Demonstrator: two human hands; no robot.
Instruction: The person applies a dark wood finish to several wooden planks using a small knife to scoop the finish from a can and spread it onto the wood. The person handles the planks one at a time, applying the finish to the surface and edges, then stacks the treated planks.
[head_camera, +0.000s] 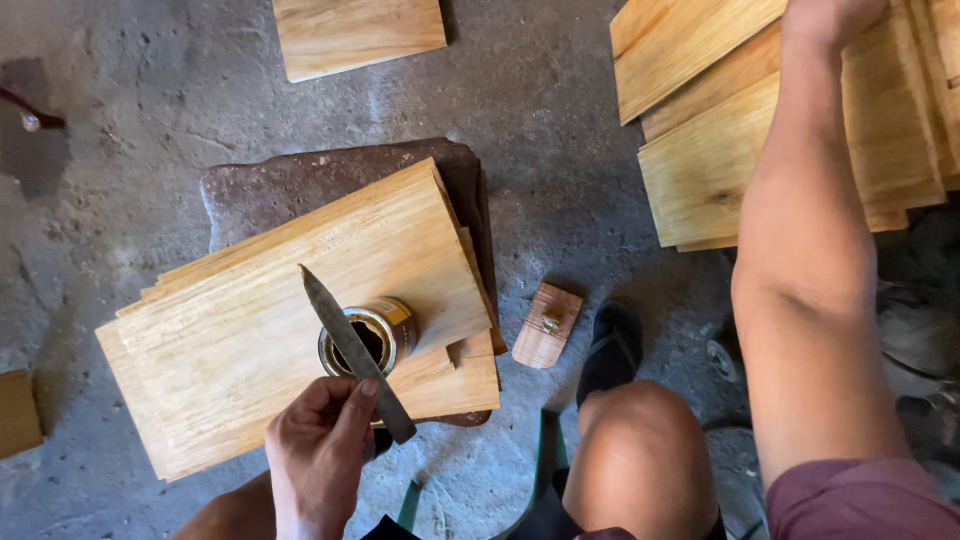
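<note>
A: Starting at the far left of the frame, what lies there?

B: A small wooden block (18, 412) at the left edge, on the rough concrete floor (130, 180). Just right of it, a stack of pale boards (280, 330) rests on a dark stone slab (300, 185), which lifts the wood off the grit.

A: And the hand at the bottom?

B: The left hand (318, 455) is curled around the lower part of a flat dark blade (350, 345), thumb lying along it. The blade slants up and left across the mouth of an open tin (368, 338), so anything clinging to it would likely drip back inside. The tin stands upright on the top board, near the stack's lower right corner, in easy reach.

A: Further right?

B: A little wood offcut with a metal fitting (546, 325) lies on the floor, then a black sandal (610, 350) and a bent knee (640, 450).

A: The other arm?

B: It stretches to the upper right, where the right hand (830, 15) seems to rest on a second pile of boards (700, 170). Its fingers are cut off by the frame, so I cannot tell whether they grip.
</note>
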